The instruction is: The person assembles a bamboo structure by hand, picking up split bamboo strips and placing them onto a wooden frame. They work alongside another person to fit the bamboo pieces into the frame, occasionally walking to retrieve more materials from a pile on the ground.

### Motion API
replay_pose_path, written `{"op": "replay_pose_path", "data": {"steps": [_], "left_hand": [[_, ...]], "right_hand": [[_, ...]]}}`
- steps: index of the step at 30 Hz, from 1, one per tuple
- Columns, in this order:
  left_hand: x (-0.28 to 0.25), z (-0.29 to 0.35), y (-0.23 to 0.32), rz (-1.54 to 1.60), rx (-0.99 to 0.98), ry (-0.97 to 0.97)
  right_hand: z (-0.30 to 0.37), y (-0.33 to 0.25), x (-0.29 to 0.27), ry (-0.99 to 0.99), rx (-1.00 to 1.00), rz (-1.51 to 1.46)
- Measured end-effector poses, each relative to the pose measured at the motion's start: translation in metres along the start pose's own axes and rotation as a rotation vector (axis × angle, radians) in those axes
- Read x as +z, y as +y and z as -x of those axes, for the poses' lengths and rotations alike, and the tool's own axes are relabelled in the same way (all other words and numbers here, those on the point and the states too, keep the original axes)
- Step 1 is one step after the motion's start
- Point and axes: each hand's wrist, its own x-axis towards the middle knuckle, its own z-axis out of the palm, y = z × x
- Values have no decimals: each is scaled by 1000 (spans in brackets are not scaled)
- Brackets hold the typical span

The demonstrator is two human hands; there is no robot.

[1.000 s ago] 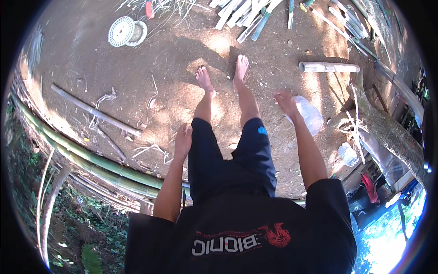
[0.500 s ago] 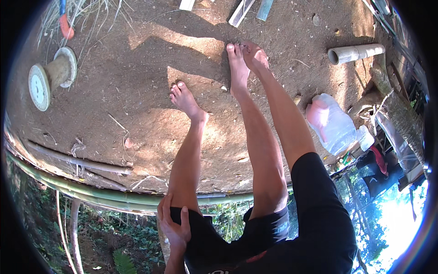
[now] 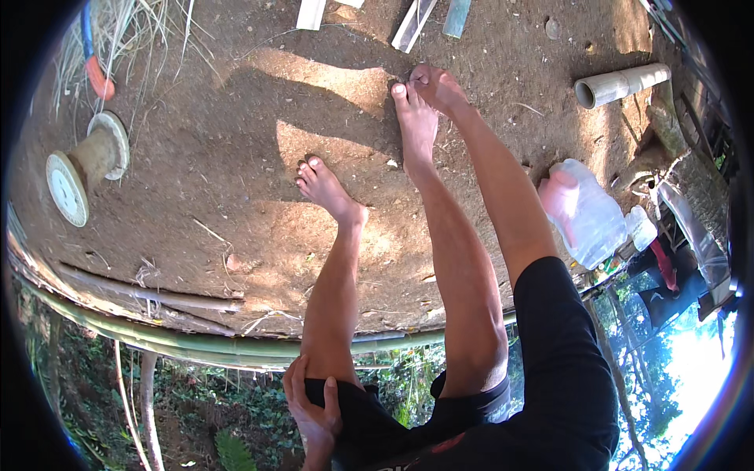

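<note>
My left hand rests on my left knee at the hem of the black shorts, thumb apart from the fingers and nothing held. My right arm reaches far forward, and my right hand is down beside the toes of my right foot. Its fingers are curled and partly in shadow; whatever they hold, if anything, is hidden. Both feet are bare on the brown dirt ground, the left foot set apart from the right.
On the left lie a spool, an orange-and-blue handle and dry strips. A bamboo tube and translucent plastic jug lie right. Flat slats are ahead. Bamboo poles edge the ground before greenery.
The view has shifted slightly, so most things sit a little differently in the picture. My right hand has moved slightly at the right foot's toes; my left hand stays on the knee.
</note>
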Motion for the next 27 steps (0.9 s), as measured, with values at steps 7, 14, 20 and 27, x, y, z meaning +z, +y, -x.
{"op": "replay_pose_path", "data": {"steps": [7,14,20,27], "left_hand": [[-7,-6,2,13,-53,-24],[-13,-7,-5,22,-55,12],[-13,-15,3,58,-55,6],[-20,-24,33,5,-69,22]], "right_hand": [[5,-3,1,17,-6,56],[19,-27,-4,88,86,40],[43,-20,0,337,144,-293],[138,-55,-26,246,11,-69]]}}
